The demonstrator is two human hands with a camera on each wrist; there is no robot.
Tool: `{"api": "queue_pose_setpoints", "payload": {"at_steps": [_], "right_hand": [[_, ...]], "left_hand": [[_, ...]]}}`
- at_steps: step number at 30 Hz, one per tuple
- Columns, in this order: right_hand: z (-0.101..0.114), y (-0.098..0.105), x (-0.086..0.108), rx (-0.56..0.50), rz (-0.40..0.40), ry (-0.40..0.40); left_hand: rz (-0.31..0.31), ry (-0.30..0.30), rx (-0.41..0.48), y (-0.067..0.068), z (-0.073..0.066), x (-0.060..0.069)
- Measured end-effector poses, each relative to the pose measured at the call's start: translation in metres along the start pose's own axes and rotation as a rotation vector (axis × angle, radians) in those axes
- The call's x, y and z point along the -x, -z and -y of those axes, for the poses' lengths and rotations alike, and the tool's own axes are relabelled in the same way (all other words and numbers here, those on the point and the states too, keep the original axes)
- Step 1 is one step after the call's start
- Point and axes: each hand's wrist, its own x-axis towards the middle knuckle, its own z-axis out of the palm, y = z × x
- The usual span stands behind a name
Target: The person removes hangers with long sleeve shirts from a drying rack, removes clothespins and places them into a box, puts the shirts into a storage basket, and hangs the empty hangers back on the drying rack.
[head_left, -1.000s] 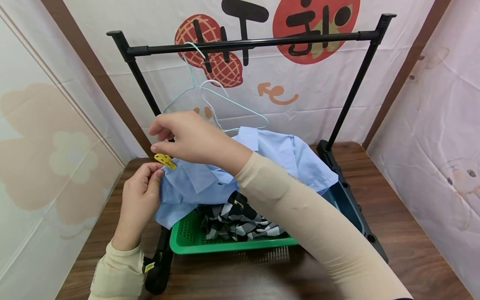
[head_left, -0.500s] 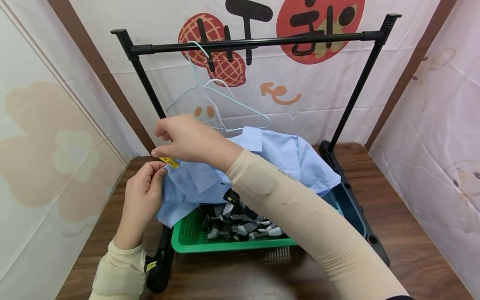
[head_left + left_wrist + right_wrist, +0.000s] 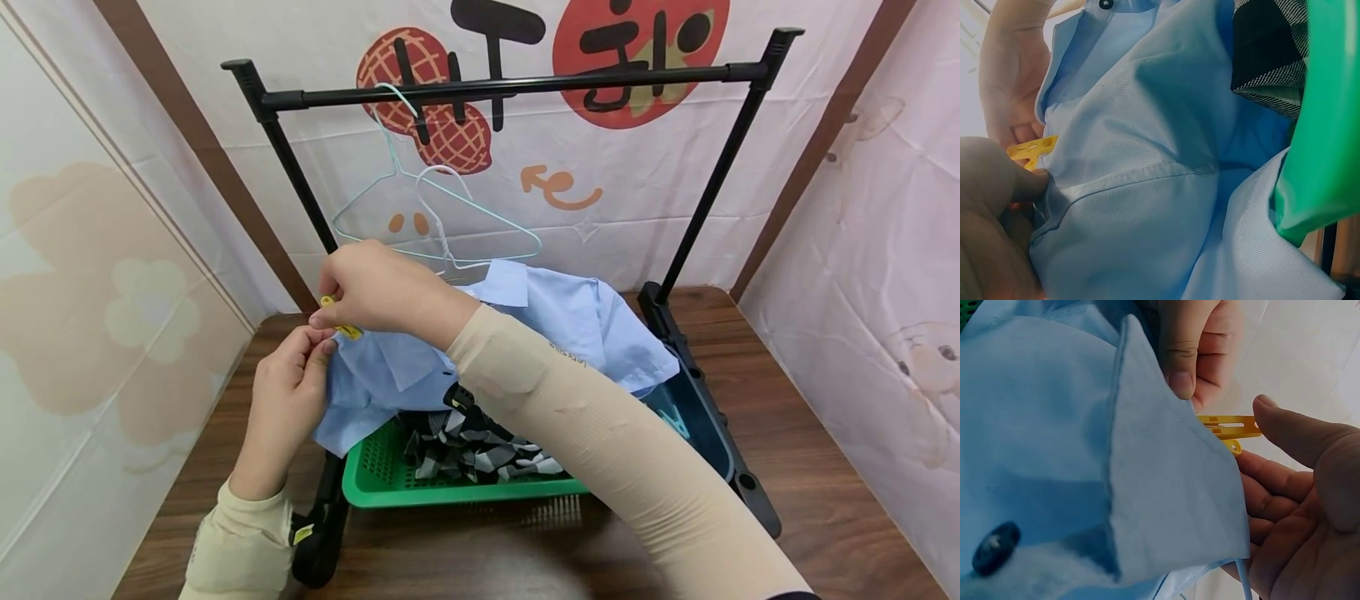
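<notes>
A light blue shirt point(image 3: 577, 317) with a collar and dark buttons lies spread over the green basket, a white hanger point(image 3: 442, 233) rising from its neck. My left hand point(image 3: 281, 400) pinches the shirt's edge at the left shoulder, thumb against fingers. Just above it, my right hand point(image 3: 390, 287) holds a yellow clothespin point(image 3: 1229, 427) between thumb and fingers. The clothespin's front end meets the shirt's edge beside the left fingertips; its tip is hidden behind the cloth in the right wrist view. My right forearm covers part of the shirt and basket.
A mint-green hanger point(image 3: 487, 214) hangs from the black rack's top bar point(image 3: 525, 85). Black, white and grey checked cloth point(image 3: 480, 454) lies in the green basket point(image 3: 450, 498). A dark blue bin point(image 3: 701, 425) stands to the right. Everything rests on a wooden table point(image 3: 825, 475).
My right hand has moved slightly down and right, its fingers now closing about the clothespin. The white hanger and collar have sunk a little. The left hand keeps its hold on the shirt.
</notes>
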Motion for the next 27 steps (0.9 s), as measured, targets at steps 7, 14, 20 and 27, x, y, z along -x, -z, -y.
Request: {"api": "queue_pose_setpoints", "payload": {"at_steps": [7, 14, 20, 27], "right_hand": [[0.0012, -0.0009, -0.0001, -0.019, -0.004, 0.020], [0.0004, -0.0014, 0.0001, -0.018, -0.039, 0.031], [0.0014, -0.0020, -0.0007, -0.011, -0.061, 0.030], [0.0024, -0.0025, 0.0002, -0.032, -0.086, 0.030]], "left_hand": [[0.008, -0.002, -0.016, -0.0001, -0.0006, 0.0013], [0.008, -0.004, 0.001, -0.0018, 0.0002, 0.0006], [0.025, -0.001, 0.000, -0.0009, 0.0013, 0.0005], [0.029, 0.024, -0.006, 0.0010, 0.0015, 0.0015]]}}
